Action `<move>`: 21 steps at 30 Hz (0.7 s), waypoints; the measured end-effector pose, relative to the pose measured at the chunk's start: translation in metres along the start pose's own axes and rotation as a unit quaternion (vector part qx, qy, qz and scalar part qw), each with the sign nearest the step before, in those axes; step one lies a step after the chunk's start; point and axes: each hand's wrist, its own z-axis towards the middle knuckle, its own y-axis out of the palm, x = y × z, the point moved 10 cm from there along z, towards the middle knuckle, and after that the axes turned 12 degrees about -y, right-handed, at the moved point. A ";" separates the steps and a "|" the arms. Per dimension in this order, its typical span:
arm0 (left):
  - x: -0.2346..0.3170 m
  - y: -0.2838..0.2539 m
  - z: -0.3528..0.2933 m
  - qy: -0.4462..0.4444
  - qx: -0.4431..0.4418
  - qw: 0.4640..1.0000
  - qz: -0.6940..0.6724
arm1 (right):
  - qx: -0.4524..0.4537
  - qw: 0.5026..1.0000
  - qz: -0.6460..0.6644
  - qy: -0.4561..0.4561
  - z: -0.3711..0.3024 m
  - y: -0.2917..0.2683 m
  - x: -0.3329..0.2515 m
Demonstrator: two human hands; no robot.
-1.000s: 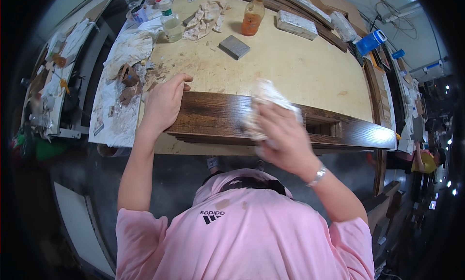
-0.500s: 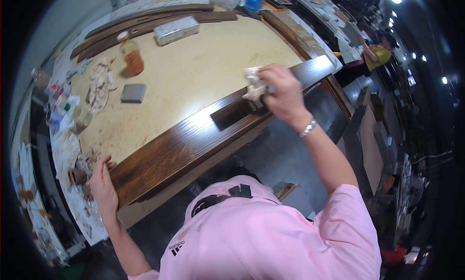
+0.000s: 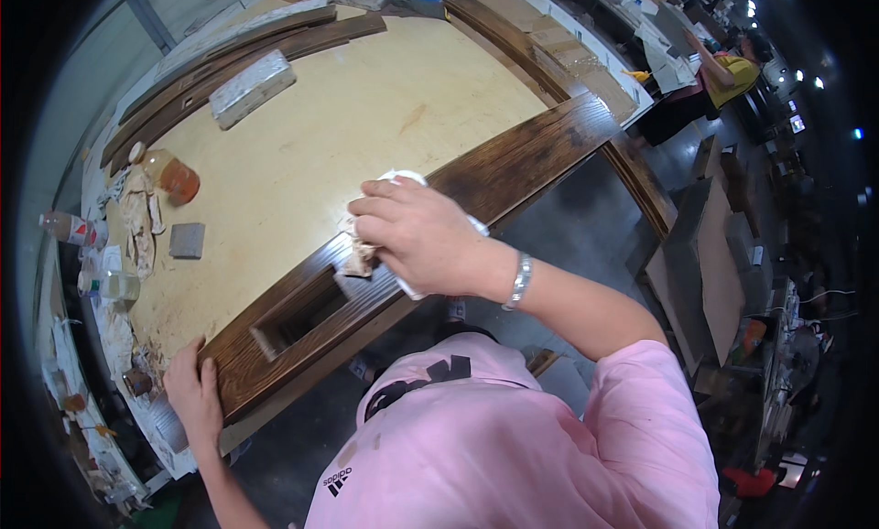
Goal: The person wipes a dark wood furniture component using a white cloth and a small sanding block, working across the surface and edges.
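A long dark brown wooden board (image 3: 540, 149) with a glossy grain lies slanted across the near side of the worktable. My left hand (image 3: 194, 396) grips its near left end, fingers and thumb at the edge. Around the middle, my right hand (image 3: 426, 236) is closed on a crumpled, stained white cloth (image 3: 360, 257) pressed to the top face. Palm and fingers cover much of the cloth. Just left of it shows a dark rectangular patch (image 3: 311, 318); whether it is an opening or a reflection I cannot tell.
On the cream worktable (image 3: 385, 99) are a bottle of amber liquid (image 3: 174, 177), a rag (image 3: 139, 220), a grey block (image 3: 187, 241) and a wrapped block (image 3: 253, 88). Dark wooden strips (image 3: 265, 58) lie along the far side. A person in yellow (image 3: 732, 76) stands at another table.
My right hand has swept the cloth left and nearer along the board, from the right part to about the middle. My left hand stays at the left end. The view has shifted.
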 end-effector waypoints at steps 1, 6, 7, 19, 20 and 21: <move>-0.013 0.003 0.000 -0.028 -0.018 0.999 0.018 | -0.007 0.999 0.012 0.032 -0.017 -0.009 0.026; -0.016 0.002 -0.002 -0.027 -0.010 1.000 -0.001 | -0.007 0.952 -0.110 0.286 -0.143 -0.136 0.195; -0.013 0.002 -0.002 -0.032 -0.013 0.999 0.003 | -0.049 0.944 -0.190 0.265 -0.144 -0.154 0.211; -0.046 0.005 -0.015 -0.079 0.001 0.997 -0.003 | -0.171 0.980 0.099 0.005 -0.035 -0.008 0.100; -0.043 0.003 -0.016 -0.087 0.002 0.996 -0.004 | -0.112 0.991 0.070 0.017 -0.051 -0.027 0.122; -0.036 0.002 -0.013 -0.086 -0.005 0.996 0.005 | -0.117 0.991 0.055 0.034 -0.055 -0.036 0.133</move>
